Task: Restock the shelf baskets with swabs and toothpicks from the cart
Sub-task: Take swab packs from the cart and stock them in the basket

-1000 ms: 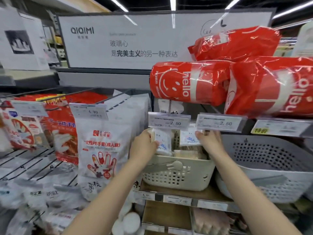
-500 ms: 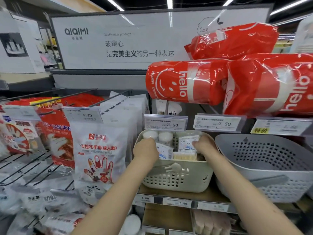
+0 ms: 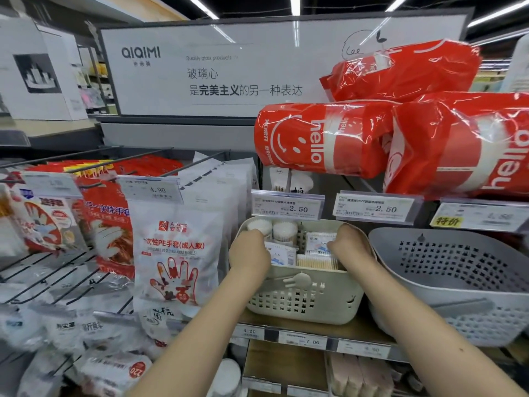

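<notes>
Both hands are down inside the cream perforated plastic basket (image 3: 300, 299), which sits on the wooden shelf (image 3: 355, 329) near its front edge, under two price tags. The left hand (image 3: 249, 255) is at the basket's left wall, fingers curled out of sight; whether it holds a packet I cannot tell. The right hand (image 3: 353, 246) is at the right wall, its fingers touching the small white swab packets (image 3: 319, 243), grip hidden too.

Inside stand two round tubs of cotton swabs (image 3: 283, 230) at the back and a flat clear pack of wooden sticks (image 3: 316, 262) (toothpicks or swabs, hard to tell) against the front wall.

Likely risks: pressing on the front rim could tip the light basket off the shelf edge; shuffling could topple the tubs or mix the two products; the empty grey perforated basket (image 3: 458, 285) beside it is just beside the right forearm and could be nudged.
</notes>
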Available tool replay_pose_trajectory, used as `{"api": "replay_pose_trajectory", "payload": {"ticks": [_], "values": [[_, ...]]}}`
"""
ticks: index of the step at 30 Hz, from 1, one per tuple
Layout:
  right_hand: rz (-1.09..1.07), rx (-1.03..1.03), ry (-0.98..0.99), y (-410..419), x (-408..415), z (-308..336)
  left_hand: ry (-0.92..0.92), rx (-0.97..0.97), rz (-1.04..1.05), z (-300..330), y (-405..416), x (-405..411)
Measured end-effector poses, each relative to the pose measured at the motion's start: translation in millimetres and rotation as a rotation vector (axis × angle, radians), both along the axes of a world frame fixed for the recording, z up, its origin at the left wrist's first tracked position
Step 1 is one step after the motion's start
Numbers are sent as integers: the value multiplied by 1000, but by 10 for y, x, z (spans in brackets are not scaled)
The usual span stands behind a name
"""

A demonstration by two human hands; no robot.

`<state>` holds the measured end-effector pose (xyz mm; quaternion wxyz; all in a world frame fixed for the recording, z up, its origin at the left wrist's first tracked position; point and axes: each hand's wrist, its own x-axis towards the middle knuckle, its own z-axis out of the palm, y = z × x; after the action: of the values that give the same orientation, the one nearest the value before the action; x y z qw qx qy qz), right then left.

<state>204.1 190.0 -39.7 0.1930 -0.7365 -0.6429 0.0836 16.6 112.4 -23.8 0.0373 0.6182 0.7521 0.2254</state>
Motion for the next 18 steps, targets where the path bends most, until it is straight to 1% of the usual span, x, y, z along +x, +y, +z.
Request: {"api": "replay_pose_trajectory", "payload": {"ticks": [3, 6, 8, 10, 14, 16, 18], "values": [[43, 102, -24, -88, -29, 74, -83, 132, -84, -103, -60, -66], [153, 263, -39, -279, -50, 188, -149, 236, -251, -167, -201, -191], [279, 325, -77, -488, -81, 203, -99, 285, -363, -214, -382, -297], [429, 412, -47, -773, -144, 127, 0, 319, -424, -285, -616, -417], [685, 600, -58, -1343, -392, -223, 76, 280, -434, -555, -1152, -767], [825, 577, -51, -1562, -591, -433, 103, 207, -361, -767, -1456, -1001], [954, 499, -52, -1719, -837, -673, 108, 104, -244, -997, -1776, -1251]]}}
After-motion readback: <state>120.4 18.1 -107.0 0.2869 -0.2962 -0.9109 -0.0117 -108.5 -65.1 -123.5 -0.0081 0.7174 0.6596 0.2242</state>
